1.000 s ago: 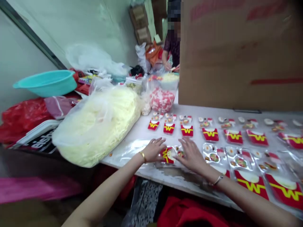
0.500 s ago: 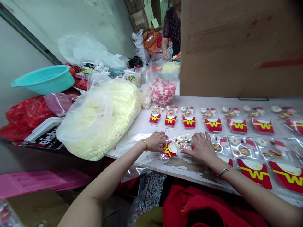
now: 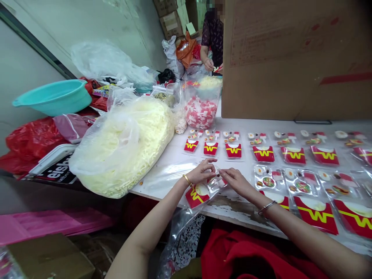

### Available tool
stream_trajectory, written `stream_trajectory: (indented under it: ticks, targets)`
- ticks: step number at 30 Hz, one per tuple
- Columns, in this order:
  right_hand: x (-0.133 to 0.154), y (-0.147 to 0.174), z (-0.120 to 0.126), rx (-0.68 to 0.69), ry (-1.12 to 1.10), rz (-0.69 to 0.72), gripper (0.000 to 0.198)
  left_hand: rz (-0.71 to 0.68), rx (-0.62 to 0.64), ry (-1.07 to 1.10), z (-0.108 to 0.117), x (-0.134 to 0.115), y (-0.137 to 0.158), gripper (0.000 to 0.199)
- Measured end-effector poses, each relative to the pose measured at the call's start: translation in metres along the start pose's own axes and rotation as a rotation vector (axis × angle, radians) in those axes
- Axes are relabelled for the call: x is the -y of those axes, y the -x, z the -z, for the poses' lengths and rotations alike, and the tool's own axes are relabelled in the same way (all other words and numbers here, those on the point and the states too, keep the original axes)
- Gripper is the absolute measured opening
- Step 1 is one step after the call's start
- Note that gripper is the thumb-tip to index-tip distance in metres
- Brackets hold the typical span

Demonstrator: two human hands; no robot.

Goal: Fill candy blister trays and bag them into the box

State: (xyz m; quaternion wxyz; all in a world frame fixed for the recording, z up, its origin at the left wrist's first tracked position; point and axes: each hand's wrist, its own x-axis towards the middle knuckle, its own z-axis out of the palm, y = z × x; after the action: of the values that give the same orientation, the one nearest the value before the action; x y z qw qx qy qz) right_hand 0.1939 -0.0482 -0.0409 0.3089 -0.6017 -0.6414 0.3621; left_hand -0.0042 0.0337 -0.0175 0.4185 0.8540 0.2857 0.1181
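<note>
Left hand [image 3: 205, 172], gold-coloured bangle [image 3: 187, 180] on wrist: thumb and forefinger pinched together at upper end of a clear, glossy plastic packet with a red, yellow-W-marked panel [image 3: 200, 194]. Right hand [image 3: 236, 183]: fingertips closed on same end, little gap showing. Packet lies slanted at near edge of white-topped table [image 3: 245, 169], left of a near row of similar packets [image 3: 315, 213]. Bulging translucent plastic bag of pale-yellow strips [image 3: 124, 147] farther left
</note>
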Motion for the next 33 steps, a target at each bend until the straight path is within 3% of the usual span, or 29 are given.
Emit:
stream_trajectory:
  ticks: [6,14,18,20,22,24,26,28,30,33]
  targets:
    - [0.007,0.003,-0.002,0.012,-0.158,0.059,0.047,-0.04,-0.045,0.111,-0.006,-0.004,-0.019,0.021]
    - [0.011,-0.002,0.013,-0.154,-0.11,0.109,0.026,0.089,-0.072,0.465,-0.017,-0.012,-0.034,0.035]
    - [0.017,-0.003,0.02,-0.322,-0.109,0.067,0.028,0.114,-0.312,0.471,-0.015,-0.022,-0.047,0.037]
    - [0.018,0.005,0.021,-0.343,-0.199,-0.016,0.047,0.151,-0.515,0.402,-0.013,-0.03,-0.053,0.037]
    - [0.017,0.016,0.024,-0.151,-0.532,-0.149,0.063,0.181,-0.657,0.378,-0.013,-0.039,-0.061,0.035]
    - [0.011,0.027,0.033,-0.054,-0.691,-0.209,0.061,0.181,-0.639,0.393,-0.016,-0.05,-0.07,0.033]
    - [0.003,0.041,0.056,-0.1,-0.707,-0.218,0.057,0.095,-0.611,0.329,-0.02,-0.063,-0.075,0.037]
    - [-0.007,0.063,0.097,-0.208,-0.686,-0.218,0.056,0.02,-0.607,0.237,-0.023,-0.075,-0.074,0.05]
    - [-0.021,0.092,0.151,-0.334,-0.637,-0.244,0.055,0.028,-0.575,0.191,-0.022,-0.082,-0.068,0.056]
    - [-0.05,0.141,0.242,-0.625,-0.413,-0.347,0.053,0.156,-0.439,0.209,-0.017,-0.079,-0.052,0.05]
